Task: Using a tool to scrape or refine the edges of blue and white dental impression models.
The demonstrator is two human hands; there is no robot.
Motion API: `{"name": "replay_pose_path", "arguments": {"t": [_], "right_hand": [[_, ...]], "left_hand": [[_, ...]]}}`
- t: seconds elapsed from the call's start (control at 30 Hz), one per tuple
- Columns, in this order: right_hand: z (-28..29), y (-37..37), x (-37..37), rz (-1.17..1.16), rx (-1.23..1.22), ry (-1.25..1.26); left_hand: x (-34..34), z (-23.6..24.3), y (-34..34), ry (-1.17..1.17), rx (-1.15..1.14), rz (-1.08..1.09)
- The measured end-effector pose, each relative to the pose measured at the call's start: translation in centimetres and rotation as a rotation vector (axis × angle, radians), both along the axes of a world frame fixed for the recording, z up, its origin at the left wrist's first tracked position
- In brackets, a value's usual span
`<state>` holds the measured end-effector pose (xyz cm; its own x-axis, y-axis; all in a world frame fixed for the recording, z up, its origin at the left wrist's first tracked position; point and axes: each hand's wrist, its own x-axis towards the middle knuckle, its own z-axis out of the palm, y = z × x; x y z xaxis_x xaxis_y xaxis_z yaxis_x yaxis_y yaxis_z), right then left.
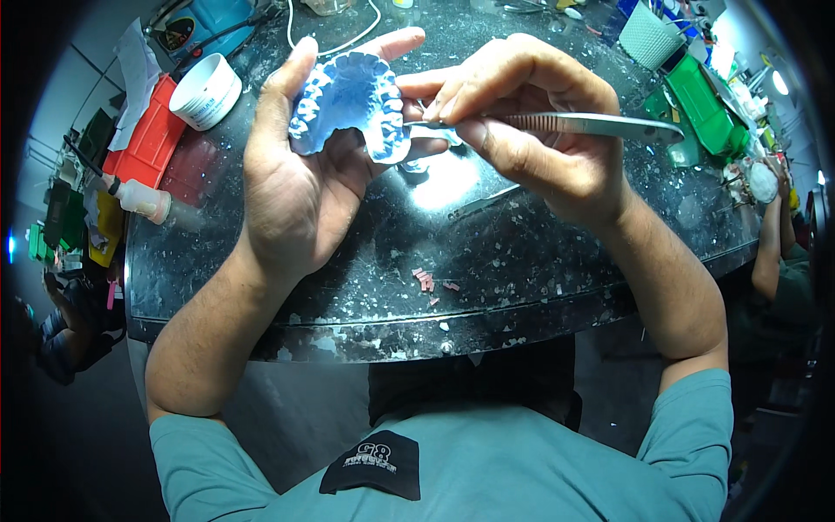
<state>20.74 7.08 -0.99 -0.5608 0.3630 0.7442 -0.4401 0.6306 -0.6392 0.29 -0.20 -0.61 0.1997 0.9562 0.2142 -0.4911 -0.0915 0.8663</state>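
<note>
A blue dental cast (348, 87) with a horseshoe row of teeth is held in my left hand (309, 165), thumb along its left side and fingers behind it. My right hand (544, 130) is closed on metal tweezers (609, 123), whose narrow end reaches the cast's right-side teeth; the exact tip is hard to make out. Behind the hands another pale blue piece (450, 137) shows partly, and a metal tool (478, 202) lies on the bench. Several small pink pieces (424, 280) lie near the front of the dark, speckled bench (330, 296).
At the left are a white tub (205, 91), red trays (143, 130), a squeeze bottle (144, 200) and a blue container (200, 26). Green trays (703, 100) and a perforated holder (644, 35) stand at right. Other people's arms show at both far sides (770, 252), (65, 317).
</note>
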Motion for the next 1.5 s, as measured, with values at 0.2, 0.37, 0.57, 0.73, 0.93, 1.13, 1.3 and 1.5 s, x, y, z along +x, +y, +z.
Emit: {"name": "replay_pose_path", "arguments": {"t": [0.2,0.37,0.57,0.73,0.93,1.13,1.3,1.5], "right_hand": [[0.8,-0.8,0.3,-0.017,-0.030,-0.059],[0.9,-1.5,0.3,-0.008,-0.157,-0.041],[0.6,-1.2,0.2,0.029,-0.159,0.005],[0.7,-1.2,0.3,-0.016,-0.162,-0.033],[0.8,-0.8,0.2,-0.013,-0.039,-0.072],[0.4,-1.0,0.4,0.004,-0.183,-0.015],[0.7,-1.0,0.2,-0.013,-0.145,-0.011],[0.7,-0.9,0.3,-0.032,-0.143,-0.034]], "left_hand": [[0.5,0.6,-0.2,-0.100,-0.090,0.023],[0.3,0.5,-0.4,-0.135,-0.109,-0.055],[0.4,0.6,-0.5,-0.119,-0.109,-0.060],[0.2,0.3,-0.2,-0.159,-0.101,-0.084],[0.0,0.4,-0.2,-0.202,-0.110,-0.101],[0.4,0.5,-0.2,-0.186,-0.121,-0.093],[-0.3,-0.4,0.1,-0.223,-0.088,-0.140],[0.1,-0.1,-0.2,-0.211,-0.116,-0.086]]}}
